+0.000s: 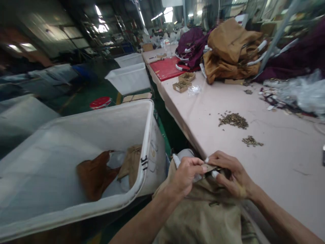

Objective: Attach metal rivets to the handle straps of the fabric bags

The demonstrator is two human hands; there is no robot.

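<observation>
A khaki fabric bag (203,217) lies at the table's near edge, below my hands. My left hand (188,173) pinches one end of a narrow khaki strap (209,167) between thumb and fingers. On its right, my right hand (232,173) grips the same strap, with white coverings on the thumb and a fingertip. Something small and dark shows at the strap beside the right fingers, too small to make out. Beyond the hands, a larger heap of small brass-coloured metal pieces (233,120) and a smaller heap (252,141) rest on the table.
To the left stands a large white bin (146,149) with brown and khaki fabric pieces inside. Along the pale table (279,162) are small cardboard boxes (182,85) of metal parts, stacked tan bags (233,47), purple bags (190,44) and clear plastic (308,91). A slanted metal pole (276,40) rises at right.
</observation>
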